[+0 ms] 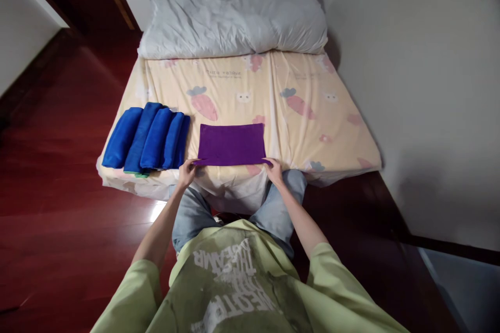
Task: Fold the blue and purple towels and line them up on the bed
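A purple towel (pixel 232 144) lies as a flat rectangle near the front edge of the bed, its near edge slightly raised. My left hand (pixel 187 173) pinches its near left corner, and my right hand (pixel 274 170) pinches the near right corner. Several blue rolled or folded towels (pixel 156 138) lie side by side to the left of the purple one, close to my left hand. A bit of green edge shows beneath them.
The bed (pixel 332 114) wears a yellow sheet with carrot and rabbit prints. A large grey-white bundle of bedding (pixel 234 10) spans its far end. A pale wall (pixel 422 88) runs along the right, and dark red floor (pixel 58 177) stretches on the left.
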A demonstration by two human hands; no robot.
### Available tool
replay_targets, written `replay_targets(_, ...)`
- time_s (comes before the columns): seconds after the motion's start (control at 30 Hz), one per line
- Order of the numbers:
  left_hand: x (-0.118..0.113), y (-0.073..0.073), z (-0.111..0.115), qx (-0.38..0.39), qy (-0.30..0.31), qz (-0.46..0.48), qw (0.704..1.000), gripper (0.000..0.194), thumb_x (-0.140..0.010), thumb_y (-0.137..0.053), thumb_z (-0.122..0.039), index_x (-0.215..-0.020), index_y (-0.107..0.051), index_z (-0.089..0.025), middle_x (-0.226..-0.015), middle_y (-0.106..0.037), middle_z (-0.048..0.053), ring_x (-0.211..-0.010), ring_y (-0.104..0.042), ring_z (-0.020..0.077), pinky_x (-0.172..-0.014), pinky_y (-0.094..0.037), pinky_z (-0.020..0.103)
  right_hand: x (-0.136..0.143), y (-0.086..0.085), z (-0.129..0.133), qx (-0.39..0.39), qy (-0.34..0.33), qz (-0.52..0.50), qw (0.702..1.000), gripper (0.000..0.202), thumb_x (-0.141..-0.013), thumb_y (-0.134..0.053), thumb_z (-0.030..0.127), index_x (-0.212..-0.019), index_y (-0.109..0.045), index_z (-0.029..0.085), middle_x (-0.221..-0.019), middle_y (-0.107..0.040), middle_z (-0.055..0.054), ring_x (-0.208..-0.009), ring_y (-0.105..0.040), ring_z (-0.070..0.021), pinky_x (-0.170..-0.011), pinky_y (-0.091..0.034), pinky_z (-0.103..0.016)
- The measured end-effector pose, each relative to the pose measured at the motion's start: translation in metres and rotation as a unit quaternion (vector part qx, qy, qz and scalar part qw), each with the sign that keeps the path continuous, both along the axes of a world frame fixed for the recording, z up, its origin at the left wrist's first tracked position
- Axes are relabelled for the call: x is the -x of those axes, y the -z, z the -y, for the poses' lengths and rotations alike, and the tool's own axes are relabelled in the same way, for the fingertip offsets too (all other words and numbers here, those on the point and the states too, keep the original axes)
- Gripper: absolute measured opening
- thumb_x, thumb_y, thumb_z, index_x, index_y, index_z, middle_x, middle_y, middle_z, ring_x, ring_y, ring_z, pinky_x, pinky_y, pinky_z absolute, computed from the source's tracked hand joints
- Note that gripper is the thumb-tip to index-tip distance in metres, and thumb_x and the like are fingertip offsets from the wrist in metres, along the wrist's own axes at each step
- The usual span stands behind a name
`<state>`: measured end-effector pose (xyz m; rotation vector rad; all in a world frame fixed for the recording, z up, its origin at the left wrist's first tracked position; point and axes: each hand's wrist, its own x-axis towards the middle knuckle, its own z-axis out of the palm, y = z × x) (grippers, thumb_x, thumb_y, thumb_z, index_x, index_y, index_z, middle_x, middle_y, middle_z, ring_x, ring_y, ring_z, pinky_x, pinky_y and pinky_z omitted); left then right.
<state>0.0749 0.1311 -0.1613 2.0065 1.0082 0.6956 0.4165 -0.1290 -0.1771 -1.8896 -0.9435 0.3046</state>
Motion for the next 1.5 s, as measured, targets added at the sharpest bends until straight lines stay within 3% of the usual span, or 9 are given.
replay_targets(0.17, -0.008, -0.006, 0.003, 0.020, -0.019, 0.053, 0.998, 0.034, -0.087, -0.056, -0.036, -0.108, -0.077, -0.018, -0.112, -0.077, 0.009, -0.105, -0.071, 0.0240, -0.095, -0.056, 0.035, -0.004, 0.008, -0.005, -0.042, 0.019, -0.063, 0.997, 0.033, -0.082, -0.058, 0.031, -0.106, -0.077, 0.019, -0.111, -0.078, -0.010, -0.105, -0.072, -0.0260, -0.101, -0.055, -0.043)
replay_targets(0.33, -0.011, 0.005, -0.001, 0.067, -0.029, 0.055, 0.996, 0.037, -0.084, -0.060, -0.042, -0.106, -0.075, -0.017, -0.103, -0.078, 0.009, -0.089, -0.073, 0.0219, -0.082, -0.059, 0.031, -0.011, 0.019, -0.010, -0.038, 0.044, -0.099, 0.993, 0.038, -0.079, -0.063, 0.047, -0.101, -0.074, 0.017, -0.101, -0.077, -0.011, -0.091, -0.072, -0.0248, -0.088, -0.058, -0.040)
replay_targets(0.53, -0.019, 0.002, -0.005, 0.038, -0.063, 0.027, 0.997, 0.041, -0.089, -0.055, -0.051, -0.100, -0.072, -0.016, -0.093, -0.076, 0.009, -0.082, -0.069, 0.0216, -0.075, -0.055, 0.030, -0.018, 0.011, -0.018, 0.002, 0.065, -0.074, 0.995, 0.043, -0.080, -0.059, 0.063, -0.085, -0.064, 0.021, -0.071, -0.065, -0.005, -0.069, -0.061, -0.0208, -0.068, -0.053, -0.033)
replay_targets(0.63, -0.021, -0.001, -0.006, 0.019, -0.071, 0.012, 0.997, 0.042, -0.090, -0.052, -0.052, -0.102, -0.071, -0.016, -0.093, -0.076, 0.009, -0.082, -0.068, 0.0219, -0.076, -0.053, 0.031, -0.020, 0.007, -0.021, 0.025, 0.070, -0.060, 0.995, 0.044, -0.081, -0.055, 0.068, -0.077, -0.054, 0.024, -0.068, -0.059, -0.003, -0.069, -0.057, -0.0205, -0.066, -0.050, -0.033)
replay_targets(1.0, -0.022, 0.007, -0.014, 0.000, -0.087, -0.076, 0.993, 0.041, -0.089, -0.050, -0.051, -0.089, -0.072, -0.017, -0.079, -0.073, 0.009, -0.075, -0.067, 0.0238, -0.074, -0.050, 0.032, -0.021, 0.009, -0.033, 0.032, 0.051, -0.067, 0.996, 0.039, -0.082, -0.054, 0.061, -0.072, -0.055, 0.024, -0.070, -0.062, -0.004, -0.071, -0.059, -0.0207, -0.073, -0.053, -0.034)
replay_targets(1.5, -0.026, 0.010, -0.008, -0.002, -0.146, -0.039, 0.989, 0.031, -0.083, -0.062, -0.045, -0.090, -0.072, -0.017, -0.084, -0.075, 0.010, -0.077, -0.070, 0.0239, -0.076, -0.053, 0.033, -0.019, 0.010, -0.037, 0.013, 0.106, -0.065, 0.992, 0.035, -0.076, -0.065, 0.056, -0.065, -0.058, 0.024, -0.068, -0.070, -0.006, -0.068, -0.066, -0.0220, -0.069, -0.057, -0.034)
